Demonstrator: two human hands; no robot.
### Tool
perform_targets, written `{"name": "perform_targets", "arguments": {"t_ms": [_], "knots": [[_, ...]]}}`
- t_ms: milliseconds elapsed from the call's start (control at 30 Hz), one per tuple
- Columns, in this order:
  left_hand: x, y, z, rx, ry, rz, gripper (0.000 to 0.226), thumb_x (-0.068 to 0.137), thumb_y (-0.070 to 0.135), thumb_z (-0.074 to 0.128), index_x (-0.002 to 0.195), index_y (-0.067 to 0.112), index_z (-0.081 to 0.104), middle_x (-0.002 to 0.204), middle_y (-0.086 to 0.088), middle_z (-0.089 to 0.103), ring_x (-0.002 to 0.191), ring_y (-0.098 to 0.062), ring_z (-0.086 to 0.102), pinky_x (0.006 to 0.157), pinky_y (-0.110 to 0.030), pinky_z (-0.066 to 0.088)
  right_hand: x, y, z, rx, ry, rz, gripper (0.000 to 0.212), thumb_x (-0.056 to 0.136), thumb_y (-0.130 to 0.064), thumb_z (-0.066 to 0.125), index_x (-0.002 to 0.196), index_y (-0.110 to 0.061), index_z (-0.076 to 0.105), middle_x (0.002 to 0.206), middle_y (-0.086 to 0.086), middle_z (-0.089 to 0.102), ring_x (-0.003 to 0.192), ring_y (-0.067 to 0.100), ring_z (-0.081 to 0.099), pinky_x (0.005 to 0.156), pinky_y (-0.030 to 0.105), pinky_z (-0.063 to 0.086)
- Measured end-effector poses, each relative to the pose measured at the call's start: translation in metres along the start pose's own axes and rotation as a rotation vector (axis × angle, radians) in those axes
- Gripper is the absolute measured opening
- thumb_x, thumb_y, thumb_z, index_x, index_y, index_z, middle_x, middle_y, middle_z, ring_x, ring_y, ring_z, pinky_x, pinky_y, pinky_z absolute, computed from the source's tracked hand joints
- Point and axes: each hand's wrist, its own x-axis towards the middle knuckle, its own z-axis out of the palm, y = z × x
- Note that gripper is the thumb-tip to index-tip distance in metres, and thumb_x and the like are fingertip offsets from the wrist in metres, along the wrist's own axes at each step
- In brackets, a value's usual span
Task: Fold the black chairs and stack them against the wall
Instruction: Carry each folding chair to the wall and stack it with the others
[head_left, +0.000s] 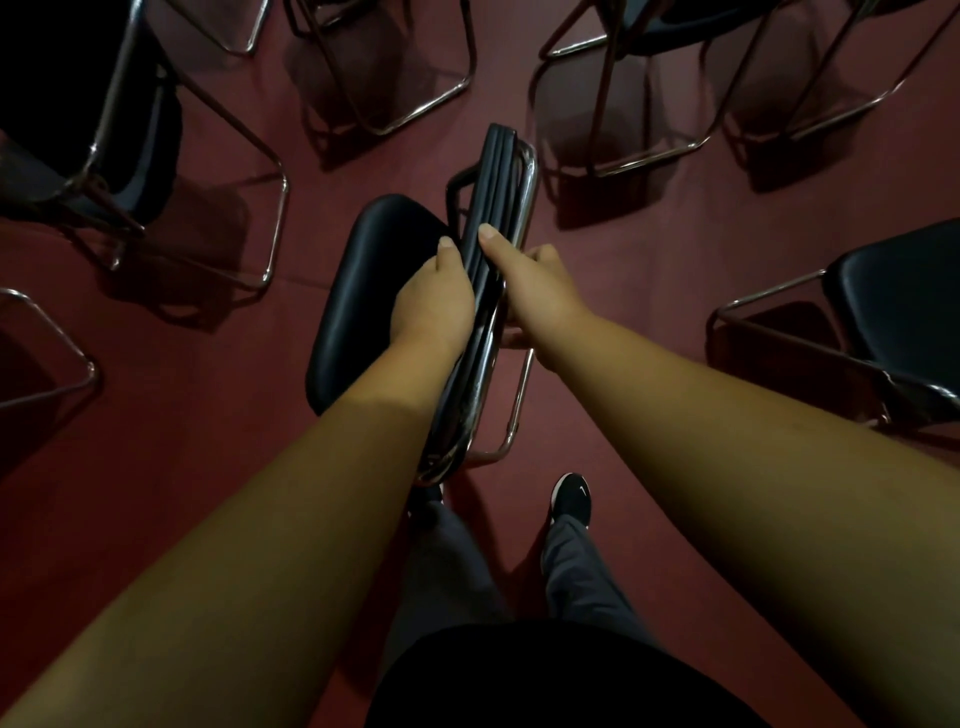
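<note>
The left hand (431, 301) and right hand (540, 296) grip the black chair (498, 171) by its back from either side, its seat (363, 291) jutting left, apparently half folded, on red carpet (597, 260) crowded by unfolded chairs (893, 312) left, right and beyond.

Floor's a dark red carpet (623, 291), pretty dim. Open black-seated chairs with chrome tube frames (893, 306) stand on it at the left, across the top and at the right. One black sneaker with a white logo (571, 499) is planted near the bottom.
</note>
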Motion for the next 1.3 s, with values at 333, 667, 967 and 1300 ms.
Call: {"name": "perform_targets", "arguments": {"t_ms": [333, 667, 967, 1300], "knots": [[-0.027, 0.017, 0.053, 0.084, -0.267, 0.0, 0.07, 0.11, 0.059, 0.009, 0.166, 0.021, 0.028, 0.167, -0.01, 0.035, 0.154, -0.03, 0.033, 0.126, -0.045, 0.02, -0.005, -0.028, -0.091, 0.09, -0.122, 0.147, 0.025, 0.086, -0.043, 0.069, 0.097, -0.021, 0.07, 0.084, 0.0, 0.067, 0.086, 0.025, 0.066, 0.077, 0.041, 0.06], [-0.044, 0.028, 0.134, 0.34, -0.704, 0.174, 0.066, 0.109, 0.064, 0.017, 0.168, 0.037, 0.003, 0.175, -0.002, 0.012, 0.161, -0.025, 0.013, 0.131, -0.043, 0.008, 0.006, -0.022, -0.155, 0.051, 0.378, 0.07, 0.058, 0.071, -0.043, 0.074, 0.117, -0.009, 0.075, 0.099, 0.006, 0.077, 0.088, 0.026, 0.075, 0.088, 0.041, 0.063], [-0.041, 0.051, 0.204, 0.654, -0.732, 0.423, 0.056, 0.104, 0.031, 0.054, 0.159, 0.032, 0.043, 0.161, -0.005, 0.045, 0.142, -0.028, 0.049, 0.118, -0.037, 0.042, -0.008, 0.003, -0.261, -0.169, 0.497, 0.145, 0.055, 0.08, -0.054, 0.066, 0.112, -0.01, 0.069, 0.108, 0.01, 0.073, 0.094, 0.03, 0.07, 0.092, 0.042, 0.059], [0.002, 0.032, 0.17, 0.938, 0.001, 0.27, 0.1, 0.093, 0.019, 0.069, 0.167, 0.017, 0.001, 0.172, -0.022, -0.008, 0.156, -0.051, 0.009, 0.126, -0.062, 0.016, 0.001, 0.006, -0.277, -0.197, 0.421, 0.112, 0.062, 0.09, -0.053, 0.061, 0.132, -0.008, 0.065, 0.119, 0.012, 0.07, 0.102, 0.032, 0.068, 0.096, 0.04, 0.056]]}}
